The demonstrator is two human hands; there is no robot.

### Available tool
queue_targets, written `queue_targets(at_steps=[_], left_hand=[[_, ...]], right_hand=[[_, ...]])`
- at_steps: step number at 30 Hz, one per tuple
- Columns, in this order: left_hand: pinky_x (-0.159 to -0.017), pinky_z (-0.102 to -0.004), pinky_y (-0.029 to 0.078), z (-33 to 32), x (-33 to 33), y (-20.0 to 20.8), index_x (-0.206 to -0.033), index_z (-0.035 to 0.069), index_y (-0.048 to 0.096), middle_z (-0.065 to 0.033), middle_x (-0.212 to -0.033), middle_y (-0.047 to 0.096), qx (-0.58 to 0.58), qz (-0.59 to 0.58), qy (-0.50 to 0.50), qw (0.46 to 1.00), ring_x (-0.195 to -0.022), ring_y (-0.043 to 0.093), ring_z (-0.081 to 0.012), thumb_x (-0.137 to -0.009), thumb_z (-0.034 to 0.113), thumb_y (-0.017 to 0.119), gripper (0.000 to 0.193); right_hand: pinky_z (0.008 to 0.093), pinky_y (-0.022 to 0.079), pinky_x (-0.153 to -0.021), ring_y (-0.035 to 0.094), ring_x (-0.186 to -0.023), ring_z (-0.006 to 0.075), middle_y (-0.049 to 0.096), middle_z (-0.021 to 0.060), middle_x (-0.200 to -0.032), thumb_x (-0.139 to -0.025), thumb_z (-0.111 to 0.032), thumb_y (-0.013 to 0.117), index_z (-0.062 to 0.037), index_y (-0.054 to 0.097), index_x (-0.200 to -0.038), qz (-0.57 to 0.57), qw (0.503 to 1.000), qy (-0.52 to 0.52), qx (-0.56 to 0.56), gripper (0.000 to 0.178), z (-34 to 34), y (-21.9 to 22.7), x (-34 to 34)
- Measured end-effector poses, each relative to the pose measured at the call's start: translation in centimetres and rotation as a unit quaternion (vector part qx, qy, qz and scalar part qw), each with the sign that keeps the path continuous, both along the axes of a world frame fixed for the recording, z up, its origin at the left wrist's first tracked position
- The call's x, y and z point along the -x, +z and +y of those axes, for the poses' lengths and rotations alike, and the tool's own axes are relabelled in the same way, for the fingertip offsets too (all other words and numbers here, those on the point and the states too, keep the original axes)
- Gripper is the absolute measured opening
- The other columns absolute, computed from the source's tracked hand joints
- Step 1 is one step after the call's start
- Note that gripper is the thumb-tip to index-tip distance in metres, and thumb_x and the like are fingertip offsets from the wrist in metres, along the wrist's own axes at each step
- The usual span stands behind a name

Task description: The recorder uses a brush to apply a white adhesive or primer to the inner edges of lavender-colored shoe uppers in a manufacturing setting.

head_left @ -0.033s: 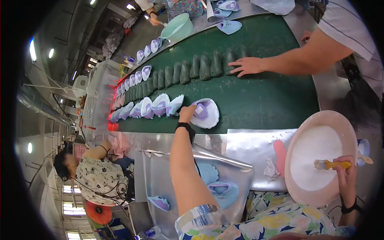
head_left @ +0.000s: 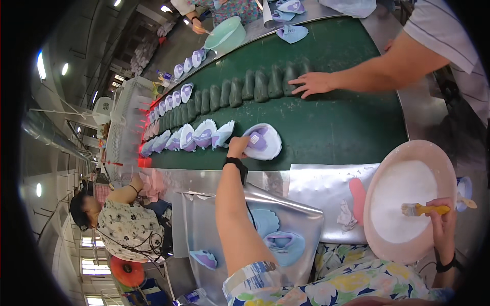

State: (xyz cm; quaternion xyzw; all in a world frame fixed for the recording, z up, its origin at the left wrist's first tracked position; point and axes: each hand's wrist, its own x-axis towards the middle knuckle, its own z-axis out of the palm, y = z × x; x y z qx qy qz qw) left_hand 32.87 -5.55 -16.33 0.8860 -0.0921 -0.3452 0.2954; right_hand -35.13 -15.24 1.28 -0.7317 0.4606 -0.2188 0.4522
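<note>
My left hand (head_left: 237,147) is closed on the edge of a white and lilac shoe upper (head_left: 273,141), with its lilac inside facing up, at the near side of the green belt (head_left: 326,137). My right hand (head_left: 445,229) grips the yellow handle of a paintbrush (head_left: 423,209), bristles pointing left. Under the brush stands a pink basin (head_left: 376,244) of white liquid (head_left: 400,191). Left of my left hand, several similar shoe uppers (head_left: 205,133) form a row on the belt. Pale blue pieces (head_left: 286,247) lie on the silver sheet (head_left: 303,217) beneath my left arm.
Dark shoe lasts (head_left: 248,85) line the belt's middle, and a co-worker's hand (head_left: 312,83) reaches to them from the right. Across the belt, another person's hand (head_left: 198,25) is beside a green basin (head_left: 227,36). A pink insole-shaped piece (head_left: 357,199) lies near crumpled paper (head_left: 346,215).
The shoe upper in my left hand has shifted slightly up and to the right. The co-worker's hand at the lasts has moved a little left. My right hand is almost unmoved.
</note>
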Motion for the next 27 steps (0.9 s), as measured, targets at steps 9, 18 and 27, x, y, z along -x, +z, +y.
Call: queue_targets(at_steps=[9, 18, 27], left_hand=[[-0.104, -0.0548, 0.049, -3.0, 3.4, -0.8, -0.136, 0.004, 0.048, -0.0154, -0.135, 0.054, 0.47, 0.229, 0.379, 0.763, -0.126, 0.052, -0.035, -0.098, 0.009, 0.06, 0.04], [-0.078, -0.0364, 0.058, -2.3, 10.5, 6.7, -0.143, -0.001, 0.042, -0.0135, -0.128, 0.056, 0.305, 0.077, 0.003, 0.949, -0.1, 0.065, -0.024, -0.097, 0.022, 0.062, 0.055], [-0.093, -0.038, 0.051, 16.6, 16.0, 13.8, -0.127, 0.006, 0.062, -0.0144, -0.116, 0.067, -0.014, -0.223, -0.347, 0.911, -0.107, 0.064, -0.0289, -0.087, 0.01, 0.066, 0.04]], right_hand=[[0.0285, 0.05, -0.084, 0.061, -0.097, 0.0195, 0.063, 0.0121, -0.104, -0.096, -0.003, 0.053, -0.0007, 0.053, -0.109, 0.018, 0.999, 0.02, 0.02, 0.013, -0.2, 0.1, -0.1], [0.0264, 0.049, -0.086, 0.061, -0.095, 0.0158, 0.062, 0.0101, -0.109, -0.102, -0.01, 0.052, -0.002, 0.054, -0.11, -0.03, 0.999, -0.018, 0.006, 0.012, -0.8, -0.7, 2.4], [0.0223, 0.05, -0.082, 0.06, -0.088, 0.0098, 0.06, 0.0065, -0.106, -0.106, -0.021, 0.049, -0.0035, 0.054, -0.112, -0.03, 0.998, 0.052, -0.014, 0.019, -3.0, -2.2, 3.6]])
